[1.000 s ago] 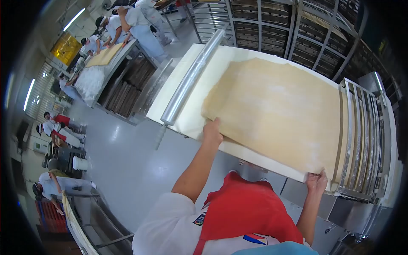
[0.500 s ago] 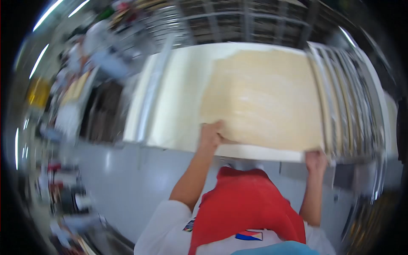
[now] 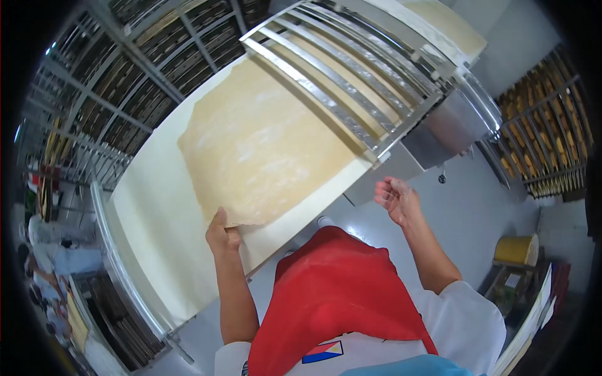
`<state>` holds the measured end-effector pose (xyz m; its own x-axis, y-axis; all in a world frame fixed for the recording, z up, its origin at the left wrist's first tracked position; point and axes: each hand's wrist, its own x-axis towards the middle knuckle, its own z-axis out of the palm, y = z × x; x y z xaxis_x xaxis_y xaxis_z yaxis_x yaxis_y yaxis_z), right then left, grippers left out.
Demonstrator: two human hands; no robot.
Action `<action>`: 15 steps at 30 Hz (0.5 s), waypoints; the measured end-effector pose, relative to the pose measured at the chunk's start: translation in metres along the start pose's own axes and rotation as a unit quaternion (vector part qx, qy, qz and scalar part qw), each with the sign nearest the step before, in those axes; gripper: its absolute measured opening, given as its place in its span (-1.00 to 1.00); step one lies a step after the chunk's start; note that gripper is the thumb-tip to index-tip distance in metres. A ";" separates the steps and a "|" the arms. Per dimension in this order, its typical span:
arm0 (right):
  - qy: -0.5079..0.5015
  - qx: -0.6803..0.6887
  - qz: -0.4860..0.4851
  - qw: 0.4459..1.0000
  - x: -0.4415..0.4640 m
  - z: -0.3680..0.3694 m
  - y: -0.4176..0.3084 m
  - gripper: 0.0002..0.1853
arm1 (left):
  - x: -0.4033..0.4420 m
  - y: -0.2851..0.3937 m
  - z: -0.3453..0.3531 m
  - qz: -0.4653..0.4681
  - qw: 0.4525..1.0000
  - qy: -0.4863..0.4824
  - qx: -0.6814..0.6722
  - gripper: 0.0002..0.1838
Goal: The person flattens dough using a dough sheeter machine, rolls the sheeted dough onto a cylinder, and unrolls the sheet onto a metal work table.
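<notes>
A wide, floured sheet of dough (image 3: 251, 138) lies flat on a pale conveyor belt (image 3: 144, 188), its far end running under a metal slatted guard (image 3: 338, 94). At the dough's near corner, my left hand (image 3: 222, 233) pinches the edge between thumb and fingers; the corner looks slightly lifted. My right hand (image 3: 398, 199) hovers off the belt, in front of the guard's near end. Its fingers are half curled, the palm shows, and nothing is in it.
Metal racks with trays (image 3: 144, 75) stand behind the belt. A rack of baked goods (image 3: 545, 119) is at the right, above a yellow tub (image 3: 517, 249). Several people in white (image 3: 53, 250) are at the far left. More dough (image 3: 448, 28) lies beyond the guard.
My view has swung to the right, so the belt now slants. My right hand has come away from the belt's edge. The left hand is still at the dough's near corner.
</notes>
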<state>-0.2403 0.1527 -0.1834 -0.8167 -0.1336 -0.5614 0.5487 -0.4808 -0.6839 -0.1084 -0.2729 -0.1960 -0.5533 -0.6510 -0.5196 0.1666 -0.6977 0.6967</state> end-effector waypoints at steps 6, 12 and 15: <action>0.122 0.020 -0.094 0.988 0.014 -0.092 -0.020 -0.75 | -0.005 -0.021 0.039 0.000 0.999 -0.024 0.046 -0.54; 0.263 -0.091 -0.234 0.932 0.018 -0.153 -0.067 -0.76 | 0.009 -0.044 0.067 -0.018 0.995 -0.068 0.068 -0.54; 0.377 -0.443 -0.312 0.751 0.054 -0.208 -0.067 -0.67 | 0.016 -0.054 0.084 -0.068 0.992 -0.083 0.066 -0.53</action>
<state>-0.2838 0.3577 -0.2650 -0.8142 0.5676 0.1217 0.2774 0.5647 -0.7773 -0.1949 -0.2206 -0.2004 -0.6923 -0.4875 -0.5321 -0.0213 -0.7232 0.6903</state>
